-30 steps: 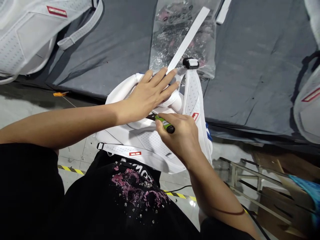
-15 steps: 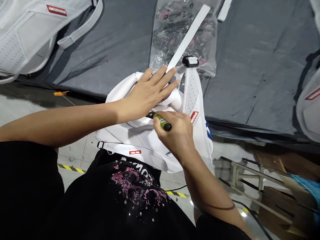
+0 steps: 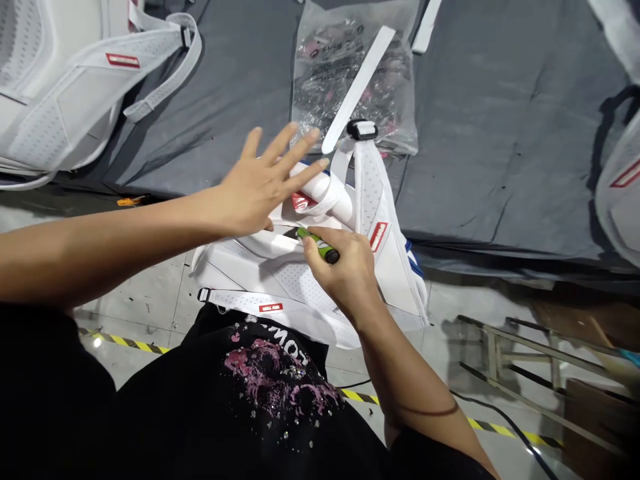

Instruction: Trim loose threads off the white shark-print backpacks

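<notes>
A white backpack (image 3: 310,287) with dotted mesh straps and red labels lies across the table's edge, close to my body. My right hand (image 3: 345,260) is closed around a green and black handled tool (image 3: 323,248), whose dark tip points left at the bag's white panel. My left hand (image 3: 267,180) is spread above the upper left part of the bag, its thumb near the tool's tip. A rolled white piece with a red patch (image 3: 304,201) lies beside its fingers. A black buckle (image 3: 363,129) tops the bag's right strap.
On the grey-covered table (image 3: 475,133) lie a clear plastic bag (image 3: 345,73) and a white strip (image 3: 357,90). Another white bag (image 3: 60,107) is at the left, one more (image 3: 620,193) at the right. A metal frame (image 3: 530,353) stands at the lower right.
My left hand has moved left and lifted with its fingers wider apart, uncovering the red patch. My right hand stays closed on the tool, slightly farther left. The view has shifted a little.
</notes>
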`<state>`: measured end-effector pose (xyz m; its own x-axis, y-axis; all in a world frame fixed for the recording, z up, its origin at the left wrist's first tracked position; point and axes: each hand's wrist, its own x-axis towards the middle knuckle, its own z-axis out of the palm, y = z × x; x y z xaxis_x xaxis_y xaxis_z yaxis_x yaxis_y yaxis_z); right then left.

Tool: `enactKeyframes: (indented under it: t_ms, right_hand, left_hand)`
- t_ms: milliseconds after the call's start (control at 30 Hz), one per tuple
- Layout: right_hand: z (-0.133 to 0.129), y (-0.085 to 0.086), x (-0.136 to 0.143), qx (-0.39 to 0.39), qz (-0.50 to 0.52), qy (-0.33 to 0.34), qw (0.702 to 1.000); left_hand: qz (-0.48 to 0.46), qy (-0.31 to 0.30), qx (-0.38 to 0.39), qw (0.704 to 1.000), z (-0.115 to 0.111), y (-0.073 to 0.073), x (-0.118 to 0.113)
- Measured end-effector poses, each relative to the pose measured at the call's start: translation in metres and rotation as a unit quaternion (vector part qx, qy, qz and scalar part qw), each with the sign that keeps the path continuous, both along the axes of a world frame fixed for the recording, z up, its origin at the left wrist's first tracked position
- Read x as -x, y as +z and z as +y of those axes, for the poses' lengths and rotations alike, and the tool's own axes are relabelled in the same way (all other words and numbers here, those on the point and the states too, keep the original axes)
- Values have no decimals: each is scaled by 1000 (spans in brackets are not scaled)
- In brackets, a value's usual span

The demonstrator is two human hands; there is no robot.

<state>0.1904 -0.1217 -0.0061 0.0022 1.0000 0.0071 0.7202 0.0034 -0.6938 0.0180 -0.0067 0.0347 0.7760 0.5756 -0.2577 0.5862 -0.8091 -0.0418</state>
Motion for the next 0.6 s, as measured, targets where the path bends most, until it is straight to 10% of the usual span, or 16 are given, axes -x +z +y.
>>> enactKeyframes:
  t_ms: [333, 600]
  right_hand:
    - [11, -10, 27, 14, 109, 18, 994]
    - [10, -9, 26, 22, 120, 18, 992]
  left_hand:
    - [-6, 116, 28, 993, -8, -3, -2]
    - [37, 79, 22, 996, -3, 1, -1]
